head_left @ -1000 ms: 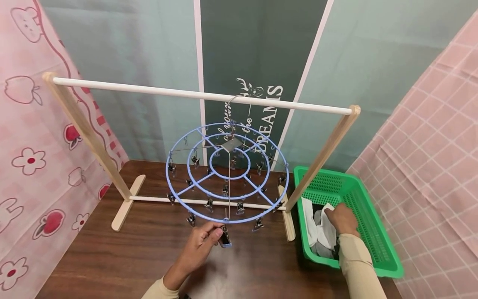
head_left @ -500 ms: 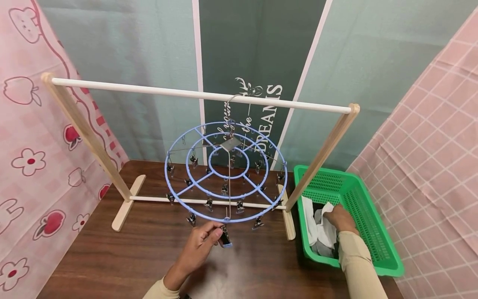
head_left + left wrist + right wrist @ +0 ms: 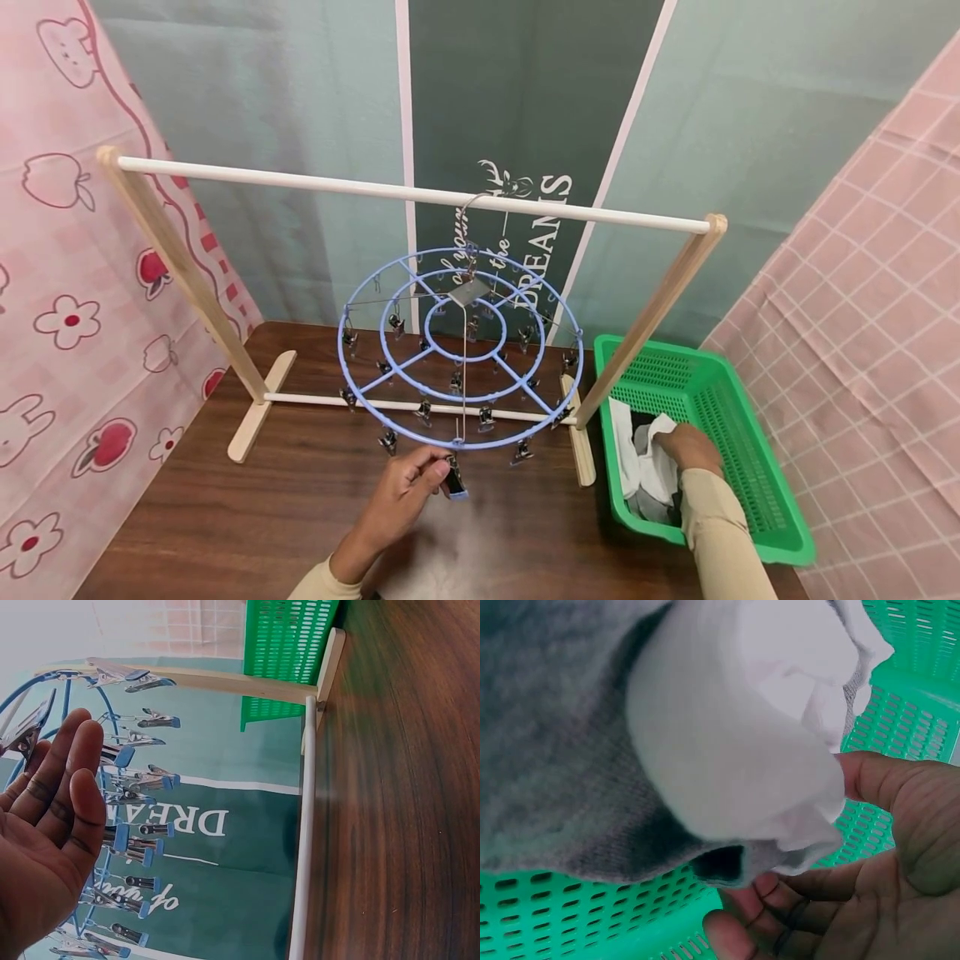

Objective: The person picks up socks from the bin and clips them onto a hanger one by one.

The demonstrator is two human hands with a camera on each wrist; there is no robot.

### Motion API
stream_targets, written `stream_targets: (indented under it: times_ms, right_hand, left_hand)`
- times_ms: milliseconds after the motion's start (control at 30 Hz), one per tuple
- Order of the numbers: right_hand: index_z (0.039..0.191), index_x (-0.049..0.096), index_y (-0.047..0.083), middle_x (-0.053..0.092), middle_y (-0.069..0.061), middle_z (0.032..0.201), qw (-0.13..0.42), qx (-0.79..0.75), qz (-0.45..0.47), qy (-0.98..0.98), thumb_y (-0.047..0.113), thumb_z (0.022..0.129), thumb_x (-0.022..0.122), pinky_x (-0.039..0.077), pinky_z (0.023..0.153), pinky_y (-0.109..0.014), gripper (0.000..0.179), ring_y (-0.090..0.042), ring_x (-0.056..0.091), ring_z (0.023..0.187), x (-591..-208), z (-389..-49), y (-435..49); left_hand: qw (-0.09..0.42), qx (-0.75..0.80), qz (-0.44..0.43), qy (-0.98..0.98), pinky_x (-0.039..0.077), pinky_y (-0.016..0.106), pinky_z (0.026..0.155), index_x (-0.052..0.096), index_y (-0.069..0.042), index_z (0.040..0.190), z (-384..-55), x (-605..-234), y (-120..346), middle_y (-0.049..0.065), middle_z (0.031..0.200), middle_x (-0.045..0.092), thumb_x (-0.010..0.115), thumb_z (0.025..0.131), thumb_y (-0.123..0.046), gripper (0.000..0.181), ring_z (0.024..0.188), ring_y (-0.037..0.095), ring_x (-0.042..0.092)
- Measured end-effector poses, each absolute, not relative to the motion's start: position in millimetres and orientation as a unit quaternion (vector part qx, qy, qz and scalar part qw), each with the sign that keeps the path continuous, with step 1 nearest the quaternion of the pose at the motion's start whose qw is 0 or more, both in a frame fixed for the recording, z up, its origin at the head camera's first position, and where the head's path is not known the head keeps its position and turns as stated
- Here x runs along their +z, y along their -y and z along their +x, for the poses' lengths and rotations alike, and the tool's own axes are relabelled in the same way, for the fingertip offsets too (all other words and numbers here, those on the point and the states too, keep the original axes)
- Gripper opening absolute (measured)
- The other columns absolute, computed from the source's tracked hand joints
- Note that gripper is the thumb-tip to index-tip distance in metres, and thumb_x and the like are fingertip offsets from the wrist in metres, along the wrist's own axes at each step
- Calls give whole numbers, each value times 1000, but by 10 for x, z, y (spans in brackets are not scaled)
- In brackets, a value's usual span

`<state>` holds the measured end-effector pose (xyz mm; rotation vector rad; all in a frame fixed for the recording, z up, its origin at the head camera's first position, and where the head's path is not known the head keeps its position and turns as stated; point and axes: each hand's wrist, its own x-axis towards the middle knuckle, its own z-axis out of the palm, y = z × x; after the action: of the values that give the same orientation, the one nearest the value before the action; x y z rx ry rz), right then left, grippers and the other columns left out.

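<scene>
Left hand: pinches one metal clip between thumb and forefinger, at the near edge of the outer ring.
Right hand: reaches into the green basket; pinches white cloth, with thumb at the edge and fingers below in the right wrist view.
Hanger: round, blue, three concentric rings joined by spokes; hangs by a wire hook from the top rail, wires meeting at a grey plate.
Other clips: metal with blue tips; hang from the rings.
Basket: green, perforated; sits on the table, just beside the stand's right upright. Contains the white cloth, with grey knit fabric and a dark patch. Count of pieces: cannot tell.
Stand: pale wooden uprights on flat feet; white top rail and white lower rail.
Table: dark brown, wood-grained; bears stand and basket.
Sleeves: beige, on both arms.
Rear curtain: grey-green, darker central panel, white lettering including "DREAMS", deer motif.
Left drape: pink, printed with apples and flowers.
Right drape: pink, white grid.
</scene>
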<state>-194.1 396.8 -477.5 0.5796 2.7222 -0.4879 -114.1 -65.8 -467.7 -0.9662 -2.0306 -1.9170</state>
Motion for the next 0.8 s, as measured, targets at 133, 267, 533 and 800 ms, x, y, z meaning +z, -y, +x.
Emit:
stream_targets:
  times_ms: [133,267,533,800]
  right_hand:
    - [88,61,-10,58,-23,75,147,-176,202,-952,26,89,48,46,54,-41,38,-33,56,65,-4787,-1927,-3970]
    - [75,61,-3,57,-19,67,126,-184,199,-954,21,89,47,43,49,-37,32,-29,53,58,-4806,-1918,-3981]
    - [66,58,3,58,-18,67,101,-182,207,-956,18,87,53,45,53,-43,26,-32,55,62,-4798,-1939,-3972]
    - [67,46,10,46,-7,60,73,-197,163,-964,14,88,53,37,47,-35,23,-22,46,53,-4816,-1947,-3945]
  left_hand:
    - [89,-645,-320,688,50,31,53,63,3,96,-1139,-4667,663,10,71,67,47,92,14,20,61,20,61]
    - [89,-649,-316,687,50,33,54,64,2,98,-1136,-4651,675,10,72,68,48,93,12,20,63,15,62]
    - [93,-642,-314,694,49,32,51,63,6,97,-1151,-4671,690,10,70,68,48,92,13,17,62,11,60]
    - [97,-639,-315,694,48,27,50,63,5,97,-1149,-4653,699,9,69,67,48,92,13,18,63,2,56]
